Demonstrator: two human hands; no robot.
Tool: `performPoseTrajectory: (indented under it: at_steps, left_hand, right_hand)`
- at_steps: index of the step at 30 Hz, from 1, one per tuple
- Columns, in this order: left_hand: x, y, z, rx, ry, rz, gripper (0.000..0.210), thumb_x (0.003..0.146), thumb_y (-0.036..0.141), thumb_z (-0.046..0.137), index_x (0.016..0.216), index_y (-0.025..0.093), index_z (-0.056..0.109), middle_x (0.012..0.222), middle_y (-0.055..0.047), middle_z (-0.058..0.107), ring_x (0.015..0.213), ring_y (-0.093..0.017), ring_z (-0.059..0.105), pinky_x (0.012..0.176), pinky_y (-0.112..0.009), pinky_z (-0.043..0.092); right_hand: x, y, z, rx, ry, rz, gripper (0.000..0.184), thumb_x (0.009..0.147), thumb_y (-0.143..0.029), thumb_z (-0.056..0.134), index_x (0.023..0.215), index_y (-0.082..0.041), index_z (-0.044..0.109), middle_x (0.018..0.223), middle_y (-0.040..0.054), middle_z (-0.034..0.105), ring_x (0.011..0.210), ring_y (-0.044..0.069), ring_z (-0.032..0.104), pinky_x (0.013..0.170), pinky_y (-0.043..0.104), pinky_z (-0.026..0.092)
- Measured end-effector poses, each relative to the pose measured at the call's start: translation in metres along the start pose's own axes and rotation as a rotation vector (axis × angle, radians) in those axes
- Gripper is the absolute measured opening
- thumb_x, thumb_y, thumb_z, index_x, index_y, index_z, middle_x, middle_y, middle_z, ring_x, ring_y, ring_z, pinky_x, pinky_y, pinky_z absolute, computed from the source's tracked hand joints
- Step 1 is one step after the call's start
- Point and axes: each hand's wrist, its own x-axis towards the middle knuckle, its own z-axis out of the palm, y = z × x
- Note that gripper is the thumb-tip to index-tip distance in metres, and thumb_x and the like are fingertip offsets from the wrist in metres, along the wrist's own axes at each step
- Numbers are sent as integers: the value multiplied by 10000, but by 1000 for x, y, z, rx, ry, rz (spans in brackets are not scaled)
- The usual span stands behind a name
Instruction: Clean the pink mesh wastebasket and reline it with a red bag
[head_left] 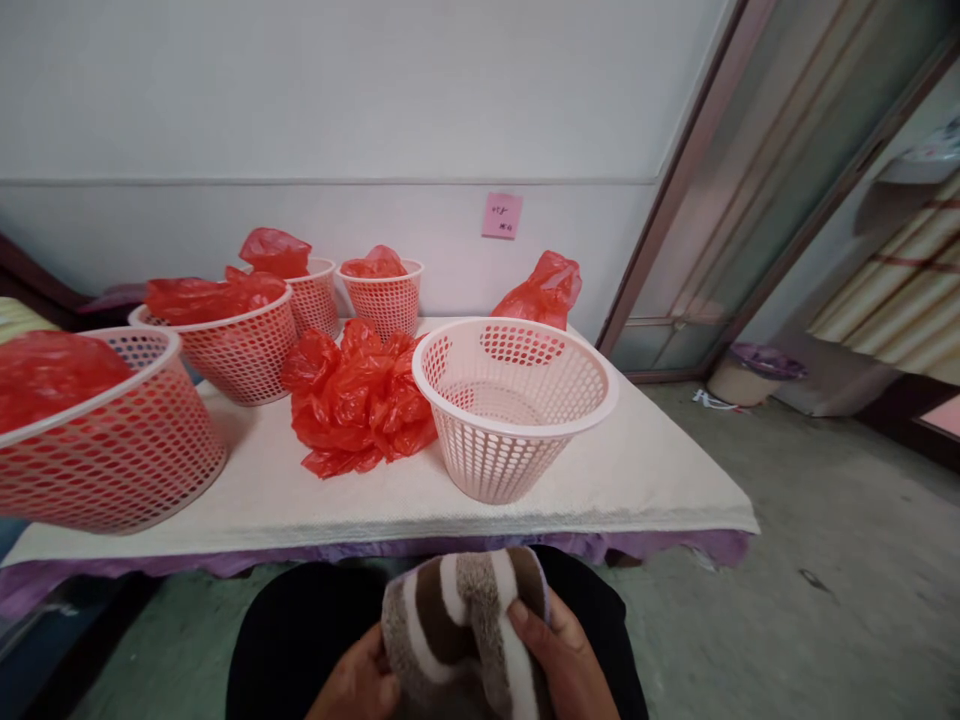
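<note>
Head view, towel: you hold a striped brown-and-white towel (465, 625) in your lap, at the near edge of the scene, below the table (637, 470).
Handling: it looks soft, light and limp, so it would sag wherever unsupported; take it by the bunched fold, not a loose edge.
Left hand (360, 685): closed on the towel's lower left side, fingers curled into the cloth.
Right hand (562, 660): thumb pressed on top at the right, pinching the fold.
Surroundings: an empty pink basket (514, 405) stands just beyond, crumpled red bags (356, 395) left of it.
</note>
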Motion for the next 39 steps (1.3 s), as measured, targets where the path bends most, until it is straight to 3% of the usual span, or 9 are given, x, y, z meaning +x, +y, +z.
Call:
performPoseTrajectory:
  at_steps: [3, 7, 12, 19, 21, 26, 30, 34, 39]
  left_hand:
    - [2, -3, 0, -68, 72, 49, 572, 574, 340, 866, 1095, 175, 698, 1110, -151, 720, 1109, -374, 620, 973, -466, 466]
    - [-1, 24, 12, -113, 212, 26, 666, 687, 335, 796, 1295, 225, 548, 1116, -104, 722, 1052, -313, 660, 924, -410, 505]
    - [2, 32, 19, 31, 344, 49, 548, 764, 465, 698, 1249, 236, 585, 1174, -68, 704, 1124, -266, 624, 959, -334, 484]
    - [11, -6, 0, 11, 194, 87, 1066, 563, 371, 869, 1435, 198, 279, 1019, -154, 740, 1024, -369, 664, 867, -479, 519]
    - [6, 3, 0, 16, 261, 152, 1007, 633, 382, 829, 1448, 273, 248, 1040, -104, 741, 1027, -334, 668, 856, -438, 528]
    - [-1, 33, 4, 116, 353, 149, 477, 654, 416, 807, 1048, 206, 639, 980, -52, 740, 864, -233, 688, 723, -276, 531]
    - [7, 40, 10, -17, 366, 83, 336, 695, 361, 774, 953, 202, 631, 841, -19, 732, 703, -184, 678, 627, -260, 518]
    - [12, 52, 16, -57, 403, 59, 393, 716, 255, 747, 1075, 198, 598, 879, -38, 733, 778, -198, 698, 701, -273, 529]
    - [8, 73, 17, 140, 187, 98, 612, 700, 274, 772, 1261, 213, 537, 1024, -72, 721, 870, -224, 687, 763, -303, 524]
  right_hand:
    - [7, 3, -4, -38, 13, -69, 445, 796, -482, 656, 1149, -212, 638, 1052, 86, 728, 910, 261, 690, 846, 405, 527]
    - [21, 25, -10, -170, -160, -263, 618, 703, -489, 749, 1241, -228, 596, 1257, 94, 653, 1162, 286, 592, 1003, 409, 442]
    - [23, 42, -7, -5, -129, -171, 612, 703, -420, 762, 1248, -220, 567, 1241, 101, 665, 1157, 298, 600, 1022, 483, 424]
    - [21, 13, -3, 86, -37, -103, 632, 709, -389, 766, 1270, -234, 520, 1209, 84, 673, 1119, 305, 622, 938, 445, 491]
    - [23, 10, -5, 113, -3, -89, 597, 735, -385, 743, 1261, -215, 516, 1167, 96, 688, 1085, 309, 638, 898, 441, 508]
    - [27, 12, -4, 199, 52, -81, 735, 729, -382, 750, 1351, -189, 408, 1142, 127, 686, 1069, 315, 644, 890, 454, 504]
    - [27, 18, -2, 180, 66, -213, 987, 696, -443, 772, 1473, -269, 189, 1110, 106, 683, 1067, 298, 645, 886, 457, 500]
    - [28, 23, -8, -85, -84, -406, 814, 672, -365, 775, 1393, -298, 403, 1289, 90, 590, 1211, 282, 549, 997, 438, 434]
    - [30, -8, -14, -809, -74, -574, 574, 708, -69, 567, 1237, -288, 597, 1192, 41, 597, 1178, 211, 527, 1032, 372, 391]
